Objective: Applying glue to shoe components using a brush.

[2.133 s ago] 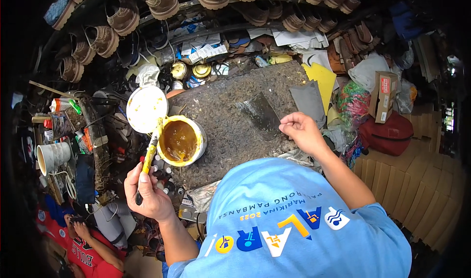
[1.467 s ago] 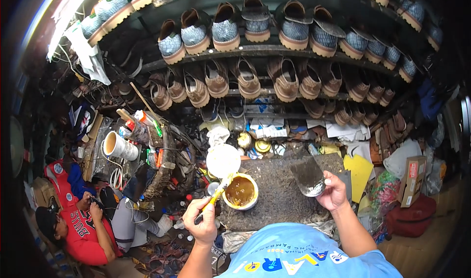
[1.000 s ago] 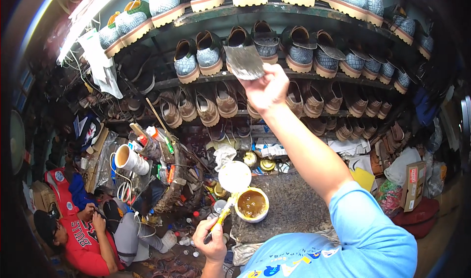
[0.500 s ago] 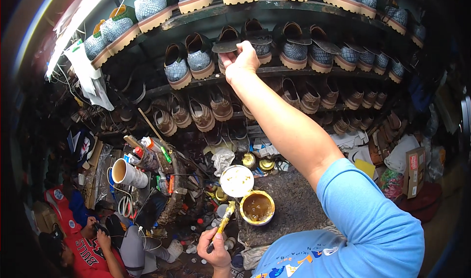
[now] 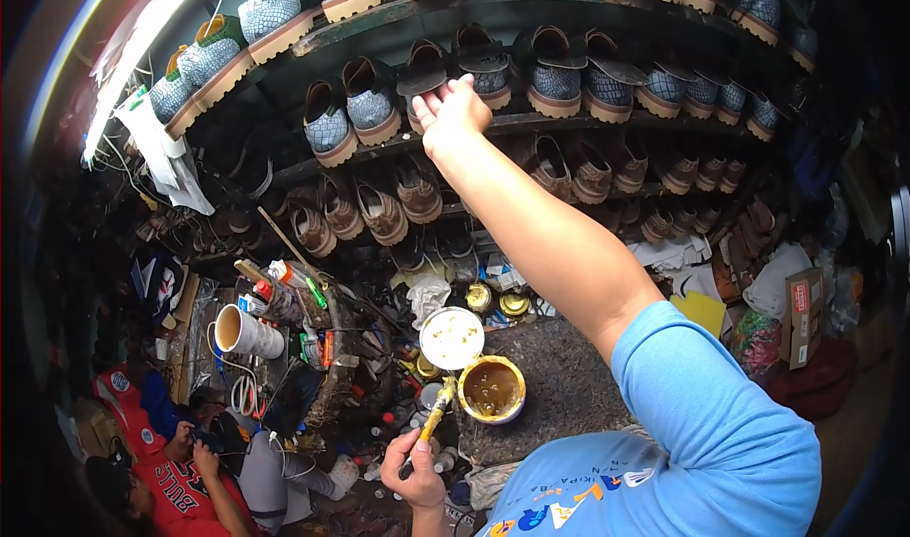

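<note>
My left hand is closed round the handle of a glue-smeared brush, bristles up, beside an open tin of amber glue. My right hand reaches up to the middle shelf, palm up and fingers apart. Its fingertips are by a dark flat insole lying across the opening of a shoe; whether they touch it I cannot tell. A similar insole lies on the neighbouring shoe. Beside the tin is a round white lid with yellow glue spots.
Blue-grey patterned shoes line the upper shelves, brown shoes the lower one. A dark work block bears the tin. Left stands a cluttered stump table with a white cup. A seated person in red is at lower left.
My right hand's fingers have loosened from the insole's edge and spread apart, and the insole rests on the shoe. My left hand still holds the brush. The view has shifted slightly.
</note>
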{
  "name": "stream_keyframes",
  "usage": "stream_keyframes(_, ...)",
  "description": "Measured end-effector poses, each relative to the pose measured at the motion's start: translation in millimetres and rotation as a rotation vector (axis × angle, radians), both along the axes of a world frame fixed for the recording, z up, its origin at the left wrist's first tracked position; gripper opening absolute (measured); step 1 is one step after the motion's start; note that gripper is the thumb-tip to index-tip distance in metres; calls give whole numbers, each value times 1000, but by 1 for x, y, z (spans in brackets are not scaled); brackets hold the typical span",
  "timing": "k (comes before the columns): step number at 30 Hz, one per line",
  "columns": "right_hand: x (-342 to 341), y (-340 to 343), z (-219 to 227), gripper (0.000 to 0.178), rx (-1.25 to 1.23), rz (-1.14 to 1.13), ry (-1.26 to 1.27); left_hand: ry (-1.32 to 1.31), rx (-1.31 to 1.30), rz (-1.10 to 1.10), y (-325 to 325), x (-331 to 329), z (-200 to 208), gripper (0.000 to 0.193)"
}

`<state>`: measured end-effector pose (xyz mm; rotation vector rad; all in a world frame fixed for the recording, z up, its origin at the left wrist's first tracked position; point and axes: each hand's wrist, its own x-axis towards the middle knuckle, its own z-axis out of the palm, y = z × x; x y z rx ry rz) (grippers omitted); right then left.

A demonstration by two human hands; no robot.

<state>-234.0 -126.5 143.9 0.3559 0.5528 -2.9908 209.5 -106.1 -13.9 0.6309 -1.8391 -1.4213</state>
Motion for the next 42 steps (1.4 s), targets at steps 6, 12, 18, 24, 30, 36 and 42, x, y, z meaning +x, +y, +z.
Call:
stream_keyframes(6,87,79,-50,52,162,350,161,2,-39,83,1,-9,16,14)
stream_keyframes(12,170,268,-121,30,1243,279,533,-81,-264,-173,-16,-50,52,14)
stream_keyframes(18,234,418,-167,57,2175,270,333,-336,-501,-338,1,-86,35,10)
stream_keyframes(24,280,449,-210,83,2309,282,54,-323,352,-188,-22,-90,26,18)
stream_keyframes(30,275,454,-201,71,2164,271,-32,-466,759,-253,-75,-80,34,24)
stream_keyframes(36,279,451,-209,52,2167,127,31,-166,1079,-353,-95,-70,41,26)
stream_keyframes(42,280,458,-205,32,1889,-74,223,-238,941,-620,-63,-62,57,34)
